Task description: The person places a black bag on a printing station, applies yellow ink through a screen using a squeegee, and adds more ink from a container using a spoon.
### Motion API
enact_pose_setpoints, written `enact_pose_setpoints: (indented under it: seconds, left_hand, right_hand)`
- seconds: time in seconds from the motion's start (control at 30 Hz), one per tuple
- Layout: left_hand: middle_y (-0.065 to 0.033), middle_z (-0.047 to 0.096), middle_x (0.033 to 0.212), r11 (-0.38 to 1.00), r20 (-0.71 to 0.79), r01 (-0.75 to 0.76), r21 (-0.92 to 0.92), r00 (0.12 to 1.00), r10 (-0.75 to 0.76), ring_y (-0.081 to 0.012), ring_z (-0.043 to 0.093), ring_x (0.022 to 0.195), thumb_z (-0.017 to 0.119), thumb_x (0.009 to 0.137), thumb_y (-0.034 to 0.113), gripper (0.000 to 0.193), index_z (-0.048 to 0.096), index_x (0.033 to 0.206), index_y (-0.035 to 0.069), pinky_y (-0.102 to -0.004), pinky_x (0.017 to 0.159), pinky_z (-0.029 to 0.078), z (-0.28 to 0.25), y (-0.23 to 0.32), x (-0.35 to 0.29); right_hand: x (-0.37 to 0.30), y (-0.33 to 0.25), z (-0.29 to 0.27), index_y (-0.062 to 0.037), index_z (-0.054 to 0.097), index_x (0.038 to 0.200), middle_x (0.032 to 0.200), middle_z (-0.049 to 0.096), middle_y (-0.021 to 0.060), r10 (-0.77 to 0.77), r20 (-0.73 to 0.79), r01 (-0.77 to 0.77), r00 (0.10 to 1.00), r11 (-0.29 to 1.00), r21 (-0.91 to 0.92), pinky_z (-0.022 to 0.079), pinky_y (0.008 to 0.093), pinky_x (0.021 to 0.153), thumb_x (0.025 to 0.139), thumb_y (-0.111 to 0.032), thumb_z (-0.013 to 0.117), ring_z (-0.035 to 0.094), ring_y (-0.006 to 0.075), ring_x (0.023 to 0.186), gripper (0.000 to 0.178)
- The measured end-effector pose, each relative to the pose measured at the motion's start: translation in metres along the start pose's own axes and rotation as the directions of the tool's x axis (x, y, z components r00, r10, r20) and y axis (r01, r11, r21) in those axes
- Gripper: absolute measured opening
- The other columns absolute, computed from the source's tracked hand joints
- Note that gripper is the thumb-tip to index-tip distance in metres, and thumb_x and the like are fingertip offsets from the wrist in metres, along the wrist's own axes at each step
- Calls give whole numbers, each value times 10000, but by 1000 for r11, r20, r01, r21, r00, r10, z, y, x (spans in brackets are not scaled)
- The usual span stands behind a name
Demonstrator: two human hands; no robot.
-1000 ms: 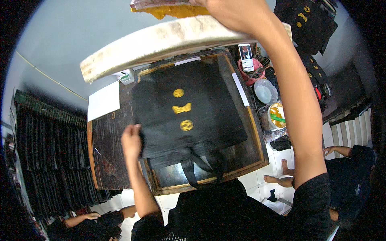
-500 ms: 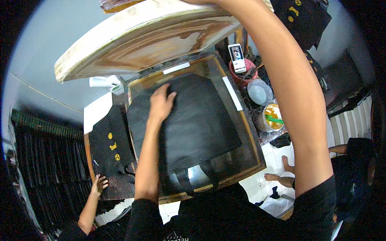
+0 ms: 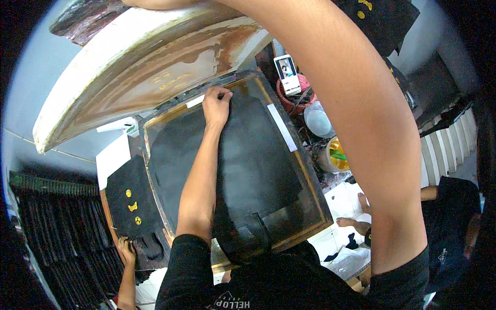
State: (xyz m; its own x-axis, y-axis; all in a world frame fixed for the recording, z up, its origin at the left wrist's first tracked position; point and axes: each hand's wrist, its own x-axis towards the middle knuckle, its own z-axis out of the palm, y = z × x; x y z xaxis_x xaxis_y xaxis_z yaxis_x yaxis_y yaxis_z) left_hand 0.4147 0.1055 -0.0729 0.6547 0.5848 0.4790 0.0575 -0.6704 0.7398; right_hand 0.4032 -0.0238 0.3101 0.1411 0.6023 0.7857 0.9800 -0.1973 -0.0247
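The dark surface (image 3: 147, 262) spreads below and around the left hand (image 3: 217, 105), carrying a wood-edged board (image 3: 308, 200) directly under it. A tilted printing frame (image 3: 101, 64) stands raised beyond and left of that hand; the right hand (image 3: 157, 3), largely cut off at the top, is at the frame's upper rim, and I cannot tell how its fingers stand. The plain black bag (image 3: 253, 170) lies flat on the board beneath the left hand, handles toward the person. Left-hand fingers are curled together at the bag's far edge; whether they pinch cloth I cannot tell. Nearer and left of it lies a printed black bag (image 3: 142, 178) with yellow motifs, another person's hand (image 3: 125, 251) at its near edge. Right of the left hand are a white bucket (image 3: 325, 160), a pale bowl (image 3: 317, 120) and a phone (image 3: 288, 75).
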Motion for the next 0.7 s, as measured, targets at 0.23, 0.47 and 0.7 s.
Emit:
enact_pose_setpoints:
  seconds: [0.23,0.47,0.7]
  left_hand:
    - [-311,280,1597,904,188,2,428,978,-91,-464,198,1508,763,788,580,943,462,1481,17,-619,1208,127,15,40,-30]
    - [-323,78,1666,823,324,191,535,853,-409,-468,-15,1561,710,681,811,1334,225,1597,-30,-655,1215,4,21,58,-42]
    - [-352,53,1654,777,331,245,579,801,-499,-504,-22,1548,753,600,829,1415,214,1602,-11,-703,1190,32,22,61,-29]
  right_hand:
    - [-6,-9,-3,17,778,991,1046,730,256,71,-25,-73,997,994,-83,562,439,903,873,-159,619,709,397,1007,265]
    - [44,-19,-10,7,774,1039,1095,730,243,292,340,-220,894,947,-233,555,423,935,896,-178,618,705,376,1046,280]
    - [13,-8,-30,20,767,1044,1098,727,252,110,233,-118,966,993,22,560,424,929,890,-158,637,709,375,1037,269]
